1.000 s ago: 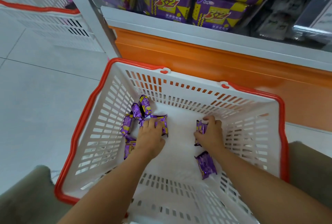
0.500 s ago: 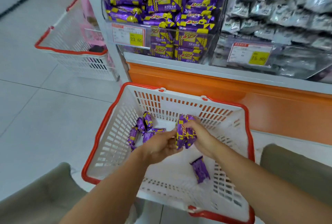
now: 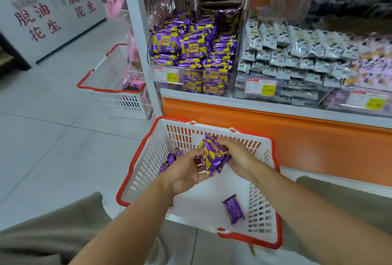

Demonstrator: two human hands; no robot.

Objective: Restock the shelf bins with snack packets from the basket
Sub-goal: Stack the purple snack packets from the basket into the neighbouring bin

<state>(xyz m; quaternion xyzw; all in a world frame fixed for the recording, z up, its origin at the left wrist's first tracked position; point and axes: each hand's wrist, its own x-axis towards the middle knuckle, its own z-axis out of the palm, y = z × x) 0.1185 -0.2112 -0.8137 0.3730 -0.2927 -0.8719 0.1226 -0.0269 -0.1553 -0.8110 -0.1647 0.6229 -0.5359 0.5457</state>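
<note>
A white basket with a red rim (image 3: 135,162) stands on the floor in front of the shelf. Above it both hands hold a bunch of purple-and-yellow snack packets (image 3: 213,156): my left hand (image 3: 186,172) cups them from below and my right hand (image 3: 239,156) grips them from the right. One purple packet (image 3: 233,211) lies on the basket floor at the right. A few more packets (image 3: 169,159) lie at the basket's left wall. The clear shelf bin (image 3: 191,56) above is piled with the same purple packets.
A second red-rimmed basket (image 3: 114,86) stands on the floor to the left of the shelf post. The neighbouring bin (image 3: 297,56) holds grey-white packets. An orange panel (image 3: 297,137) runs below the bins. My knees show at the bottom left and right.
Both hands gathered packets off the basket floor and lifted them together above the basket. My view has tilted up, so the shelf bins now show.
</note>
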